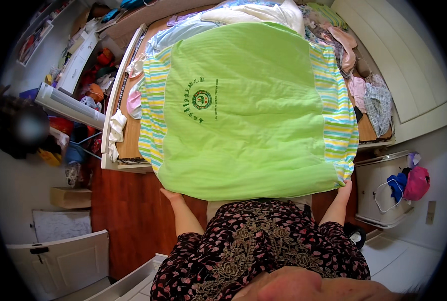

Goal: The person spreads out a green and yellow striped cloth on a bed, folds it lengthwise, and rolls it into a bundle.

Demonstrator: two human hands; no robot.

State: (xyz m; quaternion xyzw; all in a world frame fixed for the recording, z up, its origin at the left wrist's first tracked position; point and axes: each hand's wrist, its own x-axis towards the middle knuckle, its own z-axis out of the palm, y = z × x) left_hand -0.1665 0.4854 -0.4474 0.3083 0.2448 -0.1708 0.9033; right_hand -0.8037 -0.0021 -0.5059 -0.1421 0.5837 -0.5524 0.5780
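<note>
A light green quilt (263, 125) with blue, yellow and white striped side panels is spread over the bed, its near edge hanging out past the bed's front. A round printed emblem lies toward its left half. At the near left corner my left hand (171, 194) grips the quilt's edge, its fingers mostly hidden beneath the cloth. My right hand (346, 188) holds the near right corner by the striped panel, where the fabric bunches. Both arms reach out low on either side of my body, and the edge between the hands sags slightly.
Crumpled clothes and bedding (253, 14) lie along the bed's far side, with more clothes (379, 108) at its right. The bed's white frame (108, 128) shows at left. A white cabinet (379, 195) carrying a pink bag (416, 183) stands right; a cardboard box (70, 197) sits left.
</note>
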